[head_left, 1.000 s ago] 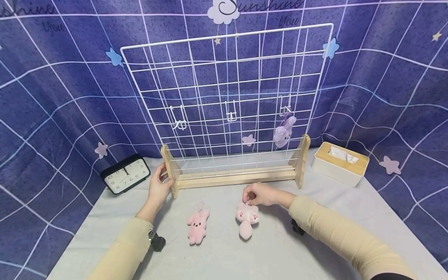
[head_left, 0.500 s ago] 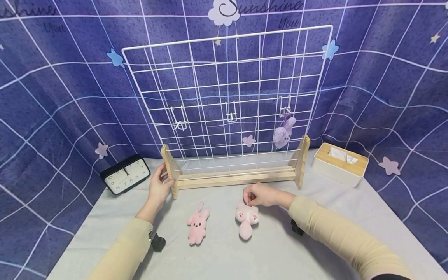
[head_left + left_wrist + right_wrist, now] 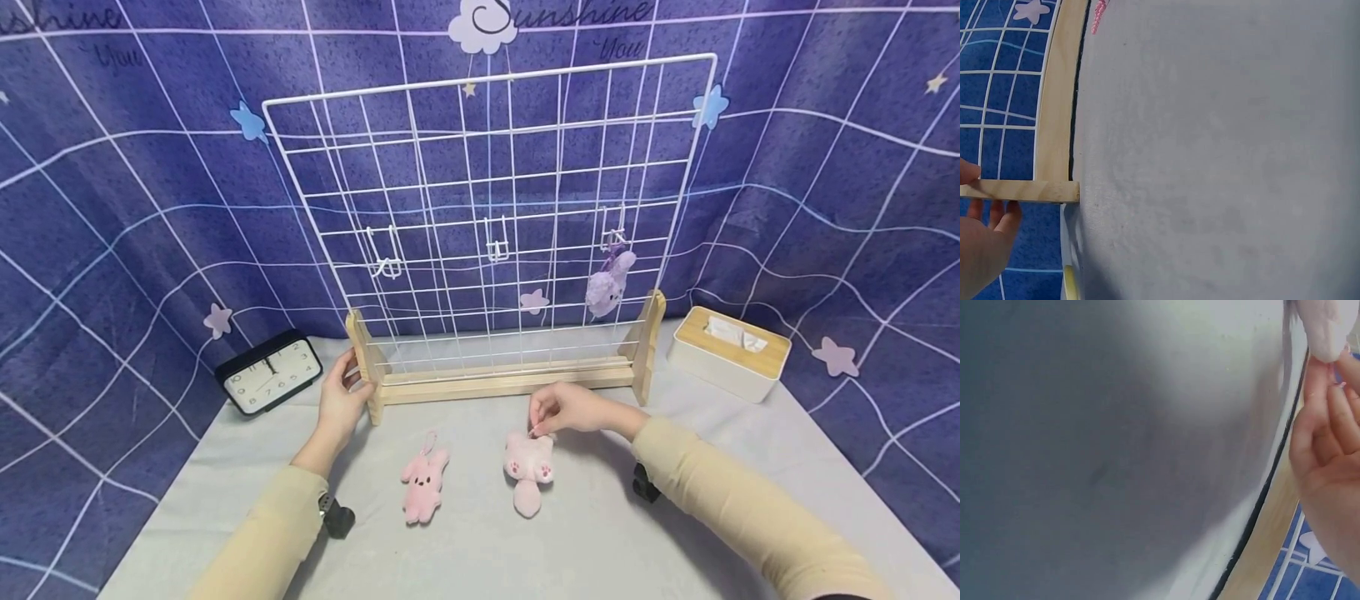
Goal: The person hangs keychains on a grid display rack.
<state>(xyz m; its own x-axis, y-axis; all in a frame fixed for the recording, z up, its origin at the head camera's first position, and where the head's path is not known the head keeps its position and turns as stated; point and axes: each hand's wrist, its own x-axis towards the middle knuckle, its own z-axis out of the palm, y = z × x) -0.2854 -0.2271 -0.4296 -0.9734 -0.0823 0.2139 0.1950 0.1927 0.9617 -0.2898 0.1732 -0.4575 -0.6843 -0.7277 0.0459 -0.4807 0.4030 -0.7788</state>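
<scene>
My left hand point(image 3: 344, 402) grips the left wooden foot point(image 3: 367, 367) of the wire grid rack point(image 3: 517, 175). In the left wrist view the thumb lies on one side of that wooden piece point(image 3: 1029, 190) and the fingers on the other. My right hand point(image 3: 573, 410) pinches the hanging loop of a pale pink plush charm point(image 3: 528, 460) with red paw marks and a round tail. The right wrist view shows only part of the plush point(image 3: 1329, 328), at the fingertips. Between the hands lies a pink bunny plush charm point(image 3: 423, 486), face up, its loop pointing to the rack.
A purple bunny plush point(image 3: 606, 287) hangs from the rack's right hook. The middle hook point(image 3: 497, 248) and left hook point(image 3: 387, 265) bear nothing. A black-framed clock point(image 3: 270, 375) stands left, a tissue box point(image 3: 727, 354) right. A patterned blue curtain point(image 3: 847, 183) surrounds the table.
My right hand has shifted slightly right and toward the rack. The pale pink plush has turned a little in its grip. My left hand has stayed on the wooden foot.
</scene>
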